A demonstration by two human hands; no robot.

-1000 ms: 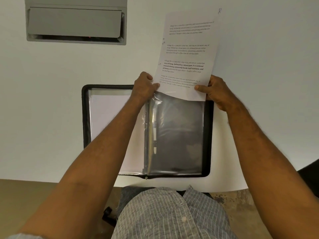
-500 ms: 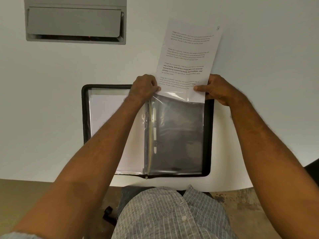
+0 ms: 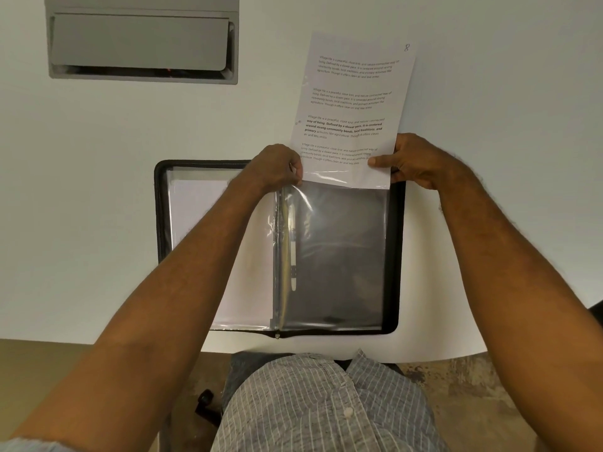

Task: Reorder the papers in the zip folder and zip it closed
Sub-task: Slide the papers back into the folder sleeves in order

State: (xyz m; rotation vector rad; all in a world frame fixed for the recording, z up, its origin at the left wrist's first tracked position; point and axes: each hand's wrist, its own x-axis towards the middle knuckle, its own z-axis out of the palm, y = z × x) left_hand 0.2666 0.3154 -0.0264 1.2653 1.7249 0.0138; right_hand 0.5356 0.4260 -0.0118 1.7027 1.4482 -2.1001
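While the zip folder (image 3: 280,249) lies open near the bench's (image 3: 98,223) front edge, both hands hold a printed sheet (image 3: 350,109) at its far side. Left hand (image 3: 277,168) pinches the clear sleeve (image 3: 336,256) top and the sheet's corner; right hand (image 3: 414,161) grips the sheet's other lower corner.

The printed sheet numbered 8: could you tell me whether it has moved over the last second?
Yes. The printed sheet has come down toward the far edge of the zip folder, which stayed put; most of that drop happened early.
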